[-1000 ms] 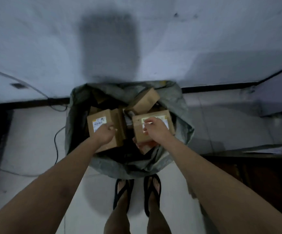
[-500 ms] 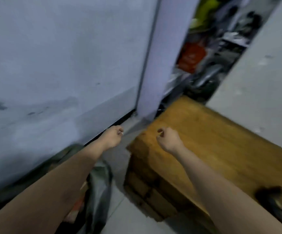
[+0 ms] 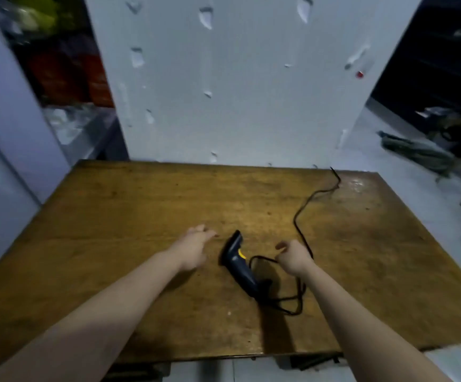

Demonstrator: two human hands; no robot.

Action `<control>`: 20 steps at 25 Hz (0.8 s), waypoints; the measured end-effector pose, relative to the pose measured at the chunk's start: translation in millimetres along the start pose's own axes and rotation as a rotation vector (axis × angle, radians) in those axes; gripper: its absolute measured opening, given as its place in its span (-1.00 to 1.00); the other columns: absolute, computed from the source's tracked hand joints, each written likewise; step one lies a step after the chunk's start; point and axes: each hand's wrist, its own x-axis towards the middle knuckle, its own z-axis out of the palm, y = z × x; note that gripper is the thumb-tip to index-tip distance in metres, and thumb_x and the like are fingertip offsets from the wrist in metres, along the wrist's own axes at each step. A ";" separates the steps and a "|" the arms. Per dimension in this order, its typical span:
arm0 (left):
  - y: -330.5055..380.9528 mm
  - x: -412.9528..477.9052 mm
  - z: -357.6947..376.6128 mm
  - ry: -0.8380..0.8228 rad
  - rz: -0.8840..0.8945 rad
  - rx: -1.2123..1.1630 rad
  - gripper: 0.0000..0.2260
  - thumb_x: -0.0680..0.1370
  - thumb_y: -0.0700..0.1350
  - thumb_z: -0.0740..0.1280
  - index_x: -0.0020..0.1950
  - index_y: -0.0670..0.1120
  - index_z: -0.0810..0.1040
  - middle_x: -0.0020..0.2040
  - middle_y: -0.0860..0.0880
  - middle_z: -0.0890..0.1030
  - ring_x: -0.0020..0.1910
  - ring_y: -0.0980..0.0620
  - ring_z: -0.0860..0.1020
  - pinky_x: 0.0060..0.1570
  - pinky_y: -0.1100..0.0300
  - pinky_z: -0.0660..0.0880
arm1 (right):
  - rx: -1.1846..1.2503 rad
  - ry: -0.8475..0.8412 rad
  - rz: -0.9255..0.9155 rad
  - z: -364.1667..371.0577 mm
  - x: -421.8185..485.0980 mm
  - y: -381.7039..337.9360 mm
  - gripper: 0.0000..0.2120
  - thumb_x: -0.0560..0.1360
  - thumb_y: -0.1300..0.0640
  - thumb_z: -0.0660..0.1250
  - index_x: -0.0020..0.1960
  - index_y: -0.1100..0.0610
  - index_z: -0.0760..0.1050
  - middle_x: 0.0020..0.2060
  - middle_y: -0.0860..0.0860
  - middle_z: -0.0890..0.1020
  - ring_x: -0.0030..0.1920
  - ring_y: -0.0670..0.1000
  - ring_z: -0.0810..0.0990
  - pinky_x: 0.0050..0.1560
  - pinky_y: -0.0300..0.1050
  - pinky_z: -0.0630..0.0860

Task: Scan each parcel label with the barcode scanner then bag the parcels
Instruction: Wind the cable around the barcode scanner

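A dark blue barcode scanner (image 3: 239, 261) with a yellow trigger lies on its side in the middle of the wooden table (image 3: 113, 216). Its black cable (image 3: 301, 213) loops near the handle and runs off toward the far right of the table. My left hand (image 3: 193, 248) hovers just left of the scanner, fingers extended and holding nothing. Just right of the scanner hangs my right hand (image 3: 292, 256), fingers loosely curled and also holding nothing. No parcels or bag are in view.
A white wall panel (image 3: 237, 78) stands behind the table. Cluttered shelves (image 3: 66, 73) fill the back left. On the floor at the right are a grey sack (image 3: 414, 151) and a dark cabinet (image 3: 444, 56).
My view has swung right from the sack of parcels on the floor to the table. Both hands let go of the parcels and now hover on either side of the scanner.
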 end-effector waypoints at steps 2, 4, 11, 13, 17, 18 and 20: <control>28.3 27.2 29.3 -0.093 0.229 0.230 -0.49 0.54 -0.20 0.24 0.49 0.00 0.26 0.52 -0.08 0.23 0.49 -0.08 0.21 0.45 0.11 0.19 | -0.011 -0.128 0.078 9.7 4.4 48.7 -0.64 0.52 0.21 0.25 0.31 0.19 0.42 0.23 0.15 0.54 0.15 0.11 0.55 -0.01 -0.15 0.48; 44.6 49.6 54.6 -0.227 0.413 0.455 -0.47 0.56 -0.18 0.25 0.52 -0.04 0.21 0.55 -0.08 0.16 0.53 -0.06 0.11 0.51 0.03 0.04 | -0.126 -0.222 0.082 25.5 3.1 80.3 -0.56 0.51 0.12 0.30 0.36 0.12 0.38 0.35 0.13 0.45 0.30 0.13 0.45 0.23 -0.05 0.46; 37.8 108.8 65.6 -0.380 0.565 0.515 -0.56 0.54 0.11 0.28 0.35 -0.05 0.34 0.34 -0.06 0.43 0.34 -0.09 0.32 0.44 -0.03 0.06 | -0.275 -0.280 0.039 29.1 22.5 99.2 -0.47 0.54 0.04 0.27 0.47 0.07 0.25 0.55 0.15 0.05 0.51 0.20 0.15 0.44 0.04 0.26; 30.1 116.0 52.0 -0.329 0.509 0.363 -0.58 0.56 0.14 0.23 0.33 -0.05 0.31 0.31 -0.05 0.43 0.26 -0.08 0.33 0.32 0.00 0.21 | -0.010 -0.150 0.115 18.0 28.9 100.0 -0.63 0.59 0.02 0.19 0.36 0.11 0.41 0.38 0.15 0.43 0.37 0.16 0.41 0.35 0.02 0.38; 21.5 132.3 22.2 -0.270 0.289 0.031 -0.60 0.56 0.18 0.20 0.29 -0.01 0.29 0.08 -0.05 0.50 0.03 -0.01 0.40 0.00 0.10 0.38 | 0.572 -0.019 0.157 -5.9 37.5 92.0 -0.51 0.59 -0.13 0.13 0.47 0.03 0.27 0.36 0.03 0.45 0.39 0.05 0.37 0.32 -0.13 0.28; 25.1 136.1 16.6 -0.272 0.245 -0.060 -0.60 0.56 0.17 0.21 0.30 0.01 0.29 0.02 -0.05 0.49 -0.05 0.01 0.43 -0.08 0.13 0.41 | 0.552 -0.030 0.118 -8.9 41.3 90.2 -0.48 0.58 -0.11 0.18 0.49 -0.02 0.21 0.34 0.02 0.44 0.37 0.04 0.38 0.29 -0.14 0.29; 40.3 143.8 8.7 -0.286 0.196 -0.196 -0.62 0.56 0.15 0.23 0.30 0.01 0.30 0.01 -0.02 0.46 -0.10 0.04 0.46 -0.14 0.17 0.41 | 0.484 -0.010 0.061 -15.1 50.6 88.1 -0.49 0.55 0.00 0.29 0.45 0.01 0.27 0.29 0.04 0.46 0.32 0.06 0.41 0.26 -0.11 0.36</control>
